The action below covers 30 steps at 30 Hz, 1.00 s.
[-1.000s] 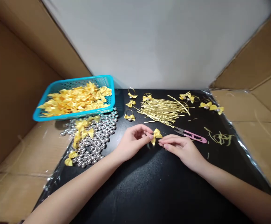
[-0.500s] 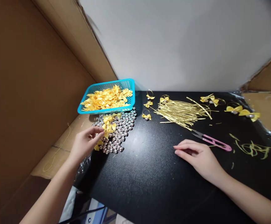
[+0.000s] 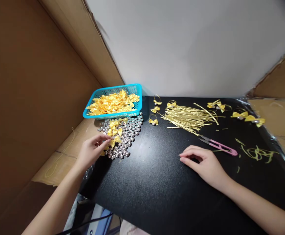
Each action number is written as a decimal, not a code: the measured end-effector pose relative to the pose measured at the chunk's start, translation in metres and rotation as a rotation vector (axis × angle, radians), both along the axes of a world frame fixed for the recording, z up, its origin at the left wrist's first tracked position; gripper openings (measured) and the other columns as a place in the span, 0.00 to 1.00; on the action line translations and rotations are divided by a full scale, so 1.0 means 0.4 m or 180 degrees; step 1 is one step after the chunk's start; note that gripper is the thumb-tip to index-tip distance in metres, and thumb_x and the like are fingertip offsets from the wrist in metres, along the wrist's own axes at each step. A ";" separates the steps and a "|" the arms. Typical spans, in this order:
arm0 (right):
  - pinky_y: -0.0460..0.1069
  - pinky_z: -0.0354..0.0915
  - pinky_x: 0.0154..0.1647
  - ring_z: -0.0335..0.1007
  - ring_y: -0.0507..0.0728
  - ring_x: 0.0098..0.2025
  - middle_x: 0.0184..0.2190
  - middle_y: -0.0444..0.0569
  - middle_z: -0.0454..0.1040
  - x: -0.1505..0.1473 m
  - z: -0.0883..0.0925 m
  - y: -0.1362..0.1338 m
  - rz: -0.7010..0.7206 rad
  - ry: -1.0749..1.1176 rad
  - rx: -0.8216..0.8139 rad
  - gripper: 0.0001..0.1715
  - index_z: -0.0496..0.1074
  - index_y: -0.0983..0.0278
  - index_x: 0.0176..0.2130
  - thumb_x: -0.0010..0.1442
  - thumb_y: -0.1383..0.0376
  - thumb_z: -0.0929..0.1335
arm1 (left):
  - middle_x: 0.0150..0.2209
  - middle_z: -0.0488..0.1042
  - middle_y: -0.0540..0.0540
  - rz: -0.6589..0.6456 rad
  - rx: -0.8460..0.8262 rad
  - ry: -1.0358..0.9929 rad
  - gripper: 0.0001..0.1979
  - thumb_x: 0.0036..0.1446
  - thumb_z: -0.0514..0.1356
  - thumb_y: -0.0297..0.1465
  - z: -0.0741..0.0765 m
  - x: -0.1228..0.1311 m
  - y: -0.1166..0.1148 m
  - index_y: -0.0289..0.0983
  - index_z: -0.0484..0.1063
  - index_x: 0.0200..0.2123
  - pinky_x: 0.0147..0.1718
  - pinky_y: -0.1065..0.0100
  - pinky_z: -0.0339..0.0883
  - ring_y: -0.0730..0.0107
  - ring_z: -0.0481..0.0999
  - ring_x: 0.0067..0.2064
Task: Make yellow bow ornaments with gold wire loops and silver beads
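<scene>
My left hand (image 3: 94,148) is over the silver beads (image 3: 130,132), its thumb and fingers closed on the edge of a yellow ribbon bow (image 3: 116,141). Several loose yellow bows (image 3: 115,131) lie on the beads just beyond my fingertips. On the right, my right hand (image 3: 203,164) rests low over the black table, fingers curled and tips nearly together, with nothing visible in them. The pink-handled thread snips (image 3: 222,147) lie just beyond that hand. Behind them is a pile of gold twist ties (image 3: 189,117).
A blue plastic basket (image 3: 113,116) full of yellow bows stands at the back left. Bows with beads and gold loops lie along the back, such as one bow (image 3: 153,121). Gold scraps (image 3: 259,152) lie at the right. Cardboard (image 3: 34,81) walls the left side.
My left hand has shifted slightly right, and the bow at its fingertips now shows more fully. My right hand keeps its curled pose. The view has turned slightly.
</scene>
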State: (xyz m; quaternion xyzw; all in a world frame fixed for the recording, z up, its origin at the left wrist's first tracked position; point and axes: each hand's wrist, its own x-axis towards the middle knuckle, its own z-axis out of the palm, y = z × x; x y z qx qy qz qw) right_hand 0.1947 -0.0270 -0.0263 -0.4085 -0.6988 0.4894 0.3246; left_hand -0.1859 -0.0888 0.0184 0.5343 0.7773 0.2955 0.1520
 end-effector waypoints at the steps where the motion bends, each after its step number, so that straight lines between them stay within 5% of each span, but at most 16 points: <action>1: 0.51 0.66 0.34 0.72 0.56 0.33 0.29 0.48 0.75 0.000 0.000 0.000 0.0008 -0.0010 0.0007 0.10 0.77 0.61 0.29 0.57 0.58 0.71 | 0.31 0.78 0.46 0.0012 0.0025 0.0049 0.15 0.51 0.63 0.43 -0.001 -0.001 0.001 0.36 0.77 0.33 0.27 0.70 0.62 0.70 0.68 0.26; 17: 0.49 0.65 0.34 0.72 0.54 0.32 0.29 0.47 0.76 0.001 -0.014 -0.001 0.0109 -0.0011 0.0106 0.06 0.78 0.61 0.30 0.57 0.64 0.70 | 0.21 0.65 0.52 0.0352 0.0138 0.0447 0.16 0.50 0.61 0.42 -0.016 -0.010 0.021 0.36 0.78 0.34 0.24 0.71 0.54 0.72 0.60 0.23; 30: 0.49 0.67 0.33 0.73 0.55 0.32 0.29 0.47 0.77 0.001 -0.018 -0.002 0.0131 0.0069 0.0169 0.05 0.79 0.60 0.30 0.57 0.65 0.71 | 0.35 0.79 0.45 0.0600 0.0247 0.0066 0.19 0.50 0.61 0.45 -0.021 -0.018 0.016 0.36 0.75 0.38 0.29 0.69 0.67 0.67 0.73 0.29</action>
